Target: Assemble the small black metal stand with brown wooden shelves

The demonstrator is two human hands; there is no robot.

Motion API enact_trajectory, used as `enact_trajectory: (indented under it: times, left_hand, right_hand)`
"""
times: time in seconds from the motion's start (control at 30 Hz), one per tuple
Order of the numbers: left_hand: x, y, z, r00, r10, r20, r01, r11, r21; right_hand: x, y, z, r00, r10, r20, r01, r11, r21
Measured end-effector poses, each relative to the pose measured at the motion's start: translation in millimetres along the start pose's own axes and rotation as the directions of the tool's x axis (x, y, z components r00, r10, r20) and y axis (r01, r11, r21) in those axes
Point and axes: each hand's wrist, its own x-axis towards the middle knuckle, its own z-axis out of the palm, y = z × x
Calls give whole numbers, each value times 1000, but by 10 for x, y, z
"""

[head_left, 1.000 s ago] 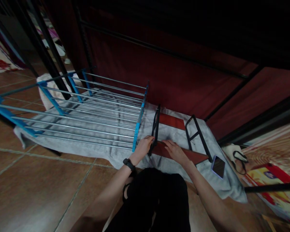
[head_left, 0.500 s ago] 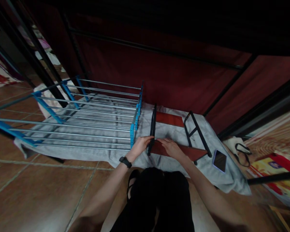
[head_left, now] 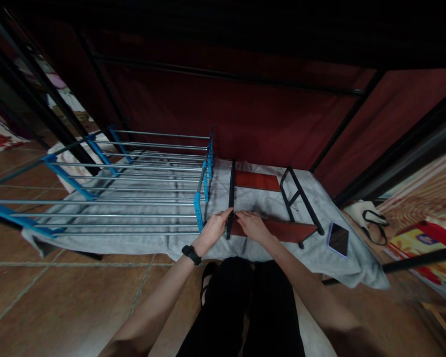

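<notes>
Two hands at work: both meet low over a small shelf piece on the floor.
Floor: brown tiles (head_left: 59, 297) spread out under everything.
Grey cloth: a big grey cloth (head_left: 163, 243) lies flat on the tiles, carrying the racks.
Drying rack: silver rods with blue joints (head_left: 134, 198), standing on the cloth's left half, just beside the hands.
Shelf piece: two reddish-brown boards between black metal end frames, lying on the cloth's right half, close in front of the person's knees.
Near board: the near reddish board (head_left: 286, 230) runs rightward from under the right hand.
Far board: a second red board (head_left: 256, 181) lies behind it, near the dark red backdrop.
Left end frame: a thin black frame (head_left: 230, 198) stands upright on edge, between the two hands.
Right end frame: another black frame (head_left: 297, 198) leans at the boards' far end.
Phone: a phone (head_left: 338, 239) rests on the cloth, just right of that frame.
Left hand: the left hand (head_left: 213, 229), watch at the wrist, fingers curled against the left frame's lower end.
Right hand: the right hand (head_left: 252, 225) presses flat, fingers spread, on the near board's left end, clamping nothing.
</notes>
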Motion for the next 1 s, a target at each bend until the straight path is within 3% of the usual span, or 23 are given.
enact_trajectory:
  times: [0.2,0.3,0.4,0.5,0.63,0.8,1.0]
  left_hand:
    - [-2,25,60,980,-153,-126,127,973,-192]
    - [-10,17,143,938,-296,-181,227,917,-327]
    - [-3,5,223,863,-473,-180,307,772,-556]
    - [18,2,252,811,-568,-136,302,606,-736]
    - [40,1,225,795,-596,-115,306,557,-772]
    - [55,-26,216,830,-540,-143,275,618,-736]
    - [17,-27,216,839,-531,-119,254,576,-777]
  right_hand:
    - [2,16,-17,1000,-15,-6,16,999,34]
    - [9,21,-13,1000,-7,1,7,999,36]
    - [15,19,-12,1000,-5,8,5,999,33]
    - [15,17,-15,1000,-3,8,3,999,35]
    - [14,19,-14,1000,-6,3,6,999,47]
    - [17,6,-15,1000,6,9,-7,1000,26]
    - [16,-4,-18,1000,18,11,-18,1000,10]
